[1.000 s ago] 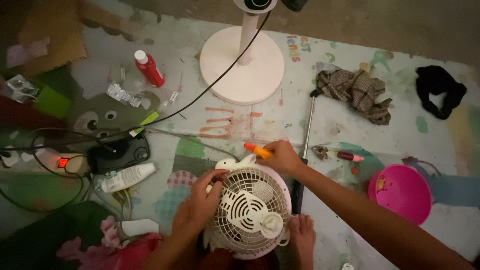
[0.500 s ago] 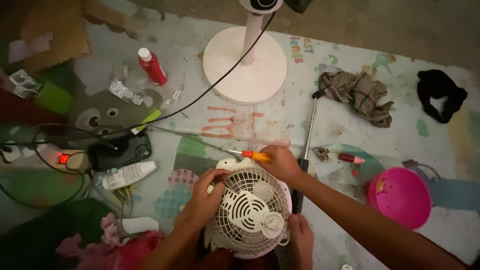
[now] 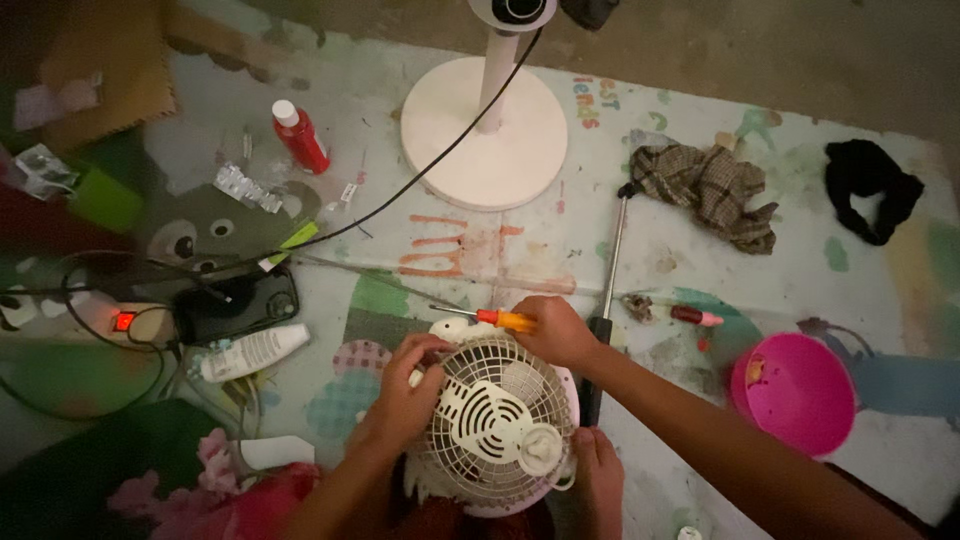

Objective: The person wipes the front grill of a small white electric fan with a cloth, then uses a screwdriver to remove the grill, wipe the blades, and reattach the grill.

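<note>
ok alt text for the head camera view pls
Seen from above, a person's left hand steadies a small white fan on a play mat, while the right hand holds an orange screwdriver at its top edge.

Bare forearms, no sleeves; bare foot (image 3: 598, 470) below.
</note>
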